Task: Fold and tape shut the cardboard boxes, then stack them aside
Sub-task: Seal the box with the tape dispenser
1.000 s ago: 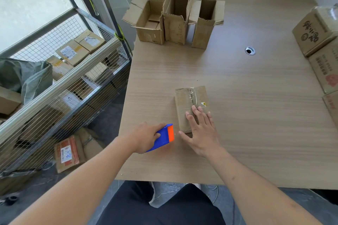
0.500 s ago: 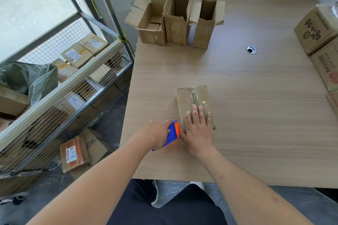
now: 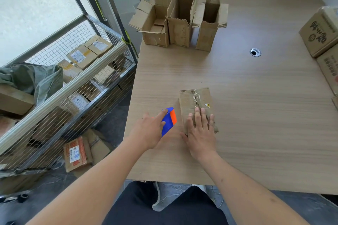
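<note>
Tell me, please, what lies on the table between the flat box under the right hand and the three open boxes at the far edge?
Nothing: in the head view, only bare table separates the flat box from the open boxes.

Closed, taped cardboard box (image 3: 196, 102) flat on table; three open boxes (image 3: 180, 22) beyond
</note>
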The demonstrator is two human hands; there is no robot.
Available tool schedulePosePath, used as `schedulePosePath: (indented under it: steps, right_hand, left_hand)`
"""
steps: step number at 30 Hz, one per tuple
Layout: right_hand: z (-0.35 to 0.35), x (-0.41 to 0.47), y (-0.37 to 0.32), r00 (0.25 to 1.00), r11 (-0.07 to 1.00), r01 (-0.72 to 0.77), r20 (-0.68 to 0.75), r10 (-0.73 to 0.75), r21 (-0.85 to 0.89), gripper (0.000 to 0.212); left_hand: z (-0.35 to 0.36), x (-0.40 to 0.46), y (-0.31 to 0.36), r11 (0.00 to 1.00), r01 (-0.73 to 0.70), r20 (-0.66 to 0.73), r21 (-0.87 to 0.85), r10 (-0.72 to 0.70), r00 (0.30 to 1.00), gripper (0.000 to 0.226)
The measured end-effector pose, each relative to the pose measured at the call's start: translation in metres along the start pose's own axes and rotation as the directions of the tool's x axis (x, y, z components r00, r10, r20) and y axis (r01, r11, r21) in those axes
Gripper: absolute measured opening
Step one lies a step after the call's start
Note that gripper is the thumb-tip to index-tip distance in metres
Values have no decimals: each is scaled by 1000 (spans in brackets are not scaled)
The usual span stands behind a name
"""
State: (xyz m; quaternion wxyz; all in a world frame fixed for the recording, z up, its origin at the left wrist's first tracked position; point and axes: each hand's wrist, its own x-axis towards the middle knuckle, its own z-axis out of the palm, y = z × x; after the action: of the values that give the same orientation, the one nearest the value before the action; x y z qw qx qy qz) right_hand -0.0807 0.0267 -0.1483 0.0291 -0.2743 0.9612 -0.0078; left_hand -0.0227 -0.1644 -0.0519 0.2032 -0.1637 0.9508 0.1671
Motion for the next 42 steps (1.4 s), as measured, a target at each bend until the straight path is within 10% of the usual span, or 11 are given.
schedulePosePath:
  steps: [8,13,19,26,37,42]
  right_hand:
    - [-20,0,21,991,989,121,39,-125,85,67]
    - [-46,9,60,980,973,179,65,-190,144,96]
    - [-56,21,55,975,936,197,-157,-157,290,44]
    - [-64,44,-18,927,970,-230,319,195,75,93]
    - [-70,62,23,890,911,150,349,-294,384,65]
    - [-107,63,-4,914,395,-228,335,-228,890,27]
  left_hand:
    - [-19,1,-18,953,-136,-122,-269,107,987,57]
    - [-42,-4,-41,931,-213,-121,-295,184,975,72]
    - [-51,-1,-65,910,-271,-8,-314,283,959,81]
    - [-49,11,-81,905,-262,60,-335,298,953,81]
    - [-73,30,-98,846,-301,172,-439,408,897,87]
    - [-82,30,-90,826,-307,202,-473,441,875,84]
